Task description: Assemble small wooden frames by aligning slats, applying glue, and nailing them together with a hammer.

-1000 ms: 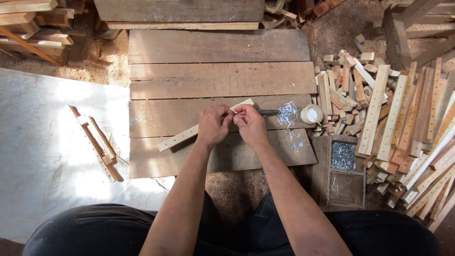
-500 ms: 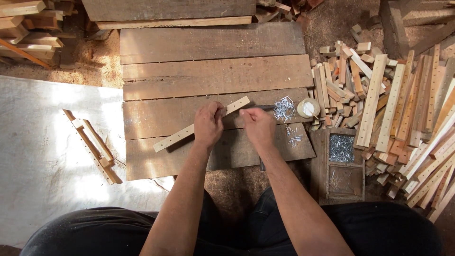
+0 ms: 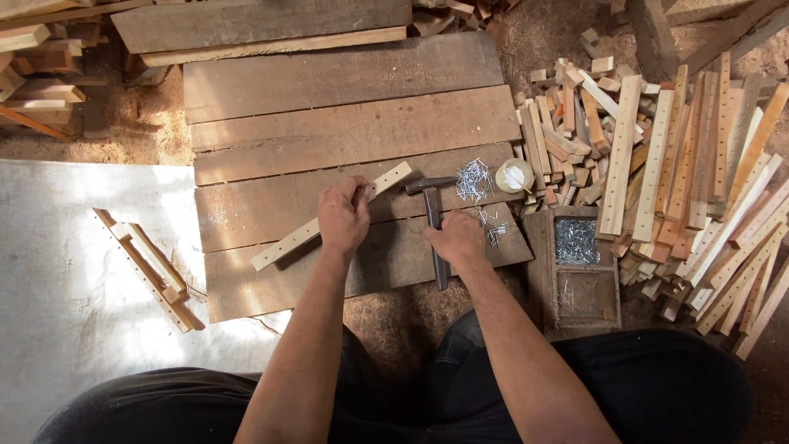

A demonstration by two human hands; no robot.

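Since the earlier frame, right hand (image 3: 457, 240) has dropped from the pale perforated wooden slat (image 3: 332, 215) onto the dark-handled hammer (image 3: 433, 231), fingers curled over its handle. Left hand (image 3: 343, 215) presses the slat, lying diagonally on the weathered brown planks (image 3: 345, 131), thumb and fingers pinched at its upper edge.

A single head-worn camera looks almost straight down from above the seated person's lap, close enough to fill the picture with the plank bench (image 3: 345, 131), both forearms, and the wood-strip pile (image 3: 682, 164) at right.
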